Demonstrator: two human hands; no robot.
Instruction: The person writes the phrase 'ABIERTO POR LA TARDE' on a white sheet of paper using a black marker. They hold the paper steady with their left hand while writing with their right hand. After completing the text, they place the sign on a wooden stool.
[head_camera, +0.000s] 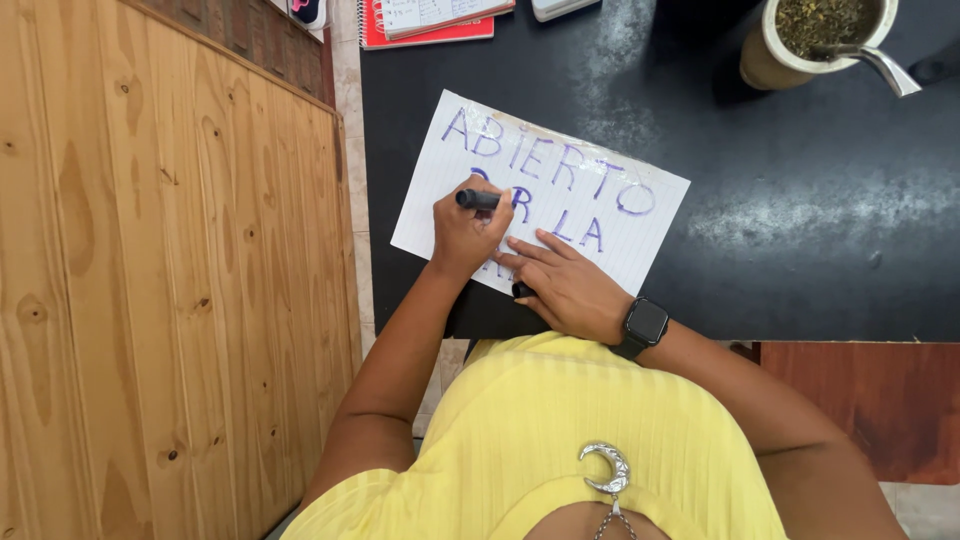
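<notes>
Under the left hand: a white lined sheet of paper (610, 235) with large purple letters lies slanted on the black desk top (800, 200); its near edge goes below both hands.
Left hand (465, 235): it is closed in a fist around a thick black marker pen (478, 199); the back end of the pen sticks out above the thumb, and the tip is hidden behind the fingers, so I cannot tell if it touches the paper.
Right hand (565, 285): it lies flat and open on the sheet, just beside the left hand, with the fingers spread and pointing to the left hand.
Below the right fingers: a small black piece (522, 290), maybe the pen cap, shows at the paper edge; I cannot tell if the hand grips it.
Right wrist: it wears a black square wristwatch (645, 323).
Far beyond the right hand: a beige round cup (770, 50) filled with green dry herb stands on the desk, with a metal straw (880, 65) in it.
Far beyond the left hand: a red spiral notebook (430, 30) lies at the desk edge.
Outside the left arm: a light wooden plank wall (170, 280) fills that side.
Behind both hands: a yellow ribbed top (560, 420) with a silver crescent pendant (607, 467).
</notes>
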